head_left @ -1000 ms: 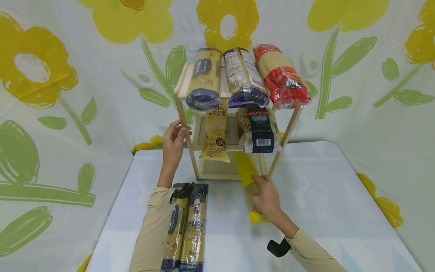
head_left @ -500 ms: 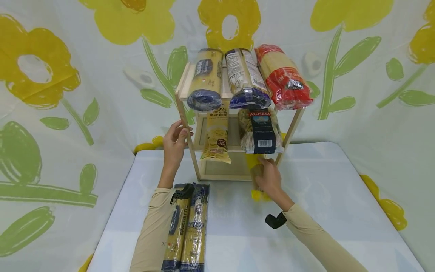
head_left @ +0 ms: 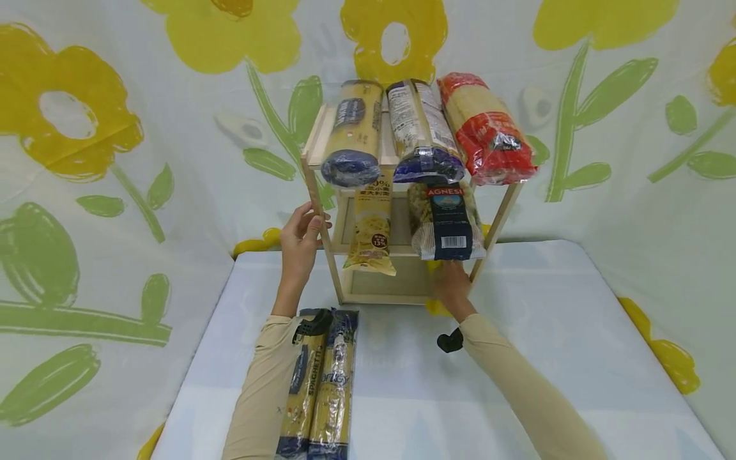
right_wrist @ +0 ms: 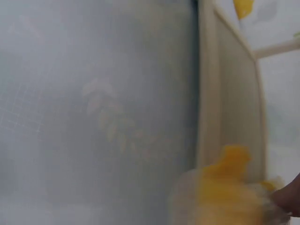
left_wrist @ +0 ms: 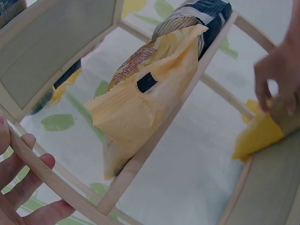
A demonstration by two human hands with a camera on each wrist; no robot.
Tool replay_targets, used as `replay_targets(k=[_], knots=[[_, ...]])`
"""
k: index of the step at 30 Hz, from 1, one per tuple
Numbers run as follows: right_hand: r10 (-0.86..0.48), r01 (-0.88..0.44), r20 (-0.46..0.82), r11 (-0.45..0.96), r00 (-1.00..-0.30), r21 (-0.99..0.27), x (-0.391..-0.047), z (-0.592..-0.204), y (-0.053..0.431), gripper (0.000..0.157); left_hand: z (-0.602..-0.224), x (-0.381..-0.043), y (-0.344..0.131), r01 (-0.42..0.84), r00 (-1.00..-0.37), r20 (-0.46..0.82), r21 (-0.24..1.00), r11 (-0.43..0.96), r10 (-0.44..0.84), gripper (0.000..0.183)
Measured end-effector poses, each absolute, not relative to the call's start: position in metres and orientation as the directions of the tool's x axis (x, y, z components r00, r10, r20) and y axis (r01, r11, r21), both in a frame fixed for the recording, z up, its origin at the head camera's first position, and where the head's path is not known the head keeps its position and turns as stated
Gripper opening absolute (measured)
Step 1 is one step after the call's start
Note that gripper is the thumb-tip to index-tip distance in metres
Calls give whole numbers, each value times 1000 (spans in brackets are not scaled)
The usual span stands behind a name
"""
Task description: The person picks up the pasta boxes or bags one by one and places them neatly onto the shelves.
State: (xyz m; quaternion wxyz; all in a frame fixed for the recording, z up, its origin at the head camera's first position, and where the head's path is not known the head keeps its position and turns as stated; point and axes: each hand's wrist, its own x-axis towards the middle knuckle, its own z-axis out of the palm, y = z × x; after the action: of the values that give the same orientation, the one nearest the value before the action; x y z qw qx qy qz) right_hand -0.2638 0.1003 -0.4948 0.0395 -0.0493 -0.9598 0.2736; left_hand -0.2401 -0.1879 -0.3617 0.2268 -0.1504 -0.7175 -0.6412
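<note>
My left hand [head_left: 299, 246] grips the left front post of a small wooden rack [head_left: 331, 271]; in the left wrist view its fingers [left_wrist: 35, 180] lie around the wood. Under the middle shelf, at the rack's lower right, my right hand [head_left: 452, 285] holds a yellow pasta packet [head_left: 438, 308]. The packet lies partly over the bottom shelf [head_left: 385, 299], and its front end sticks out. Its far part is hidden by the hand and the bag above. In the right wrist view the packet [right_wrist: 227, 192] is blurred, with only part of the hand showing.
The middle shelf holds a tan noodle bag [head_left: 370, 233] and a dark-labelled AGNESI pasta bag [head_left: 454, 220], both overhanging its front. Three packs lie on top, including a red one [head_left: 489, 134]. Two spaghetti packs [head_left: 333, 390] lie on the table beside my left forearm.
My right hand has moved forward and slightly up, carrying the yellow packet farther into the lower level beneath the AGNESI bag. The left hand keeps its grip on the post.
</note>
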Motion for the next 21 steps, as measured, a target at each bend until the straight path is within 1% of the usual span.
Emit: replay_targets(k=[3, 5, 11, 15, 17, 18, 19, 21], knots=[[114, 130, -62, 881, -992, -455, -269, -503, 98, 29, -369, -246, -193, 494, -859, 507, 857, 144, -73, 31], [105, 139, -104, 898, -989, -418, -270, -507, 99, 30, -372, -247, -192, 485, -862, 500, 860, 160, -79, 33], [17, 75, -171, 936, -985, -344, -272, -512, 102, 44, -375, -248, -191, 493, -851, 513, 853, 171, -108, 36], [-34, 40, -200, 934, -979, -356, -265, -508, 105, 50, -374, -249, -189, 486, -857, 505, 859, 162, -107, 36], [-58, 21, -195, 925, -979, -379, -261, -503, 107, 49, -373, -248, -189, 464, -870, 481, 873, 151, -106, 36], [-84, -9, -187, 928, -979, -373, -258, -499, 107, 46, -373, -247, -189, 450, -879, 465, 882, 142, -105, 37], [-113, -39, -180, 929, -977, -368, -256, -493, 107, 42, -372, -246, -189, 433, -888, 448, 891, 134, -106, 37], [-212, -151, -153, 930, -965, -334, -252, -482, 109, 29, -369, -244, -189, 402, -905, 413, 909, 113, -103, 39]])
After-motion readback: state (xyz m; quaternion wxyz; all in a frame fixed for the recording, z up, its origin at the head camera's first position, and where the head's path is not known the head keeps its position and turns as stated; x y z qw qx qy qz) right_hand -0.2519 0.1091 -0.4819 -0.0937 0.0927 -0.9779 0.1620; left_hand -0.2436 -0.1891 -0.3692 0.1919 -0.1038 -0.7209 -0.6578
